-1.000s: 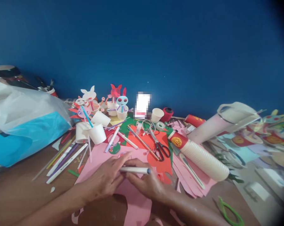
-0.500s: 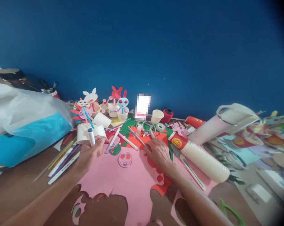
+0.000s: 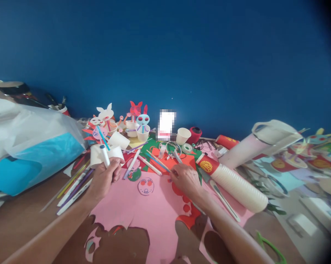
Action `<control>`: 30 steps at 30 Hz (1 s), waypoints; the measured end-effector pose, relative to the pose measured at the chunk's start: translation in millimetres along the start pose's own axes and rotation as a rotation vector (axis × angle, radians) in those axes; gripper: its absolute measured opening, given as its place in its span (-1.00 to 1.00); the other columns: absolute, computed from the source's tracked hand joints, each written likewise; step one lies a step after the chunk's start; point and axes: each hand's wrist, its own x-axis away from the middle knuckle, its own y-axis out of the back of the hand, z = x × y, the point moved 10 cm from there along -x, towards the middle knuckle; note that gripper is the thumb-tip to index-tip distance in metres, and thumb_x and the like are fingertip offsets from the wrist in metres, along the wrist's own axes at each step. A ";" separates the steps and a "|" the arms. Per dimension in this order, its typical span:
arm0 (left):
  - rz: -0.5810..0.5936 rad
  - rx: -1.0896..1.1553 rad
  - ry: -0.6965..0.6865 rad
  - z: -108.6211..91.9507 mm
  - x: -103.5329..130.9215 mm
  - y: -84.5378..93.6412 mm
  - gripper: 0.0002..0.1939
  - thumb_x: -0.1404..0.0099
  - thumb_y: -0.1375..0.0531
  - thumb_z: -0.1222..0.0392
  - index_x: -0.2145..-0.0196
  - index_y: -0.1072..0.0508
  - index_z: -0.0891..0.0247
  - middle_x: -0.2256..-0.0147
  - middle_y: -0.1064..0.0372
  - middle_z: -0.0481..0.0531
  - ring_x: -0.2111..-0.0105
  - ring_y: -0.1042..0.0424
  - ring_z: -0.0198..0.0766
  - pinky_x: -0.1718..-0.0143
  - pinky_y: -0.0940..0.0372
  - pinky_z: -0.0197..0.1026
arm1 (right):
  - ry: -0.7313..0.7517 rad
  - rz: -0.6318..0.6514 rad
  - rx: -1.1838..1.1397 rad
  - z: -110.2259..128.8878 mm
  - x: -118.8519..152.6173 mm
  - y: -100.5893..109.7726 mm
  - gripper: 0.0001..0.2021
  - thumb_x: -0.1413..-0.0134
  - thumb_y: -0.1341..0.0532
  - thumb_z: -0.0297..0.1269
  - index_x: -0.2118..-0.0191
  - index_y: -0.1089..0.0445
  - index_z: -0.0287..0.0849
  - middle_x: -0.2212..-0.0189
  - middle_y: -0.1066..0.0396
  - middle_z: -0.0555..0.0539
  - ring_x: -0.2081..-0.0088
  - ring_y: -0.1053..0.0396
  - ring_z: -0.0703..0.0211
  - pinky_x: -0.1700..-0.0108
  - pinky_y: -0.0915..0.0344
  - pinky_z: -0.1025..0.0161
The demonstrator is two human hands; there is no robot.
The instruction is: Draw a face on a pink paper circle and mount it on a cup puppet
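Note:
My left hand is closed round a white marker with a blue cap end, held upright beside white paper cups. My right hand has its fingers pressed together on a thin blue stick over the red and pink paper. A pink paper disc with a drawn face lies on the pink sheet between my hands. White pens rest just behind the disc.
Paper rabbit figures stand in cups at the back. A long stack of cups lies at right, near a white pitcher. A white and blue bag is at left, with pens before it. Green scissors handles show at lower right.
The marker in my left hand has tilted left at its top. My right fingers have drawn together on the stick, whose far end has shifted left.

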 end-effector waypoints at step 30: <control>0.105 -0.315 -0.016 17.3 5.3 -8.1 -0.64 -0.24 -0.11 -0.10 0.36 -0.46 0.28 0.67 0.02 -0.21 0.66 0.00 -0.40 0.62 0.00 -0.34 | -0.203 0.194 -1.187 -19.2 -5.1 -0.3 -0.80 -0.03 -0.14 -0.12 0.36 -0.31 -0.16 0.50 -0.45 0.01 0.56 -0.41 0.27 0.57 -0.22 0.40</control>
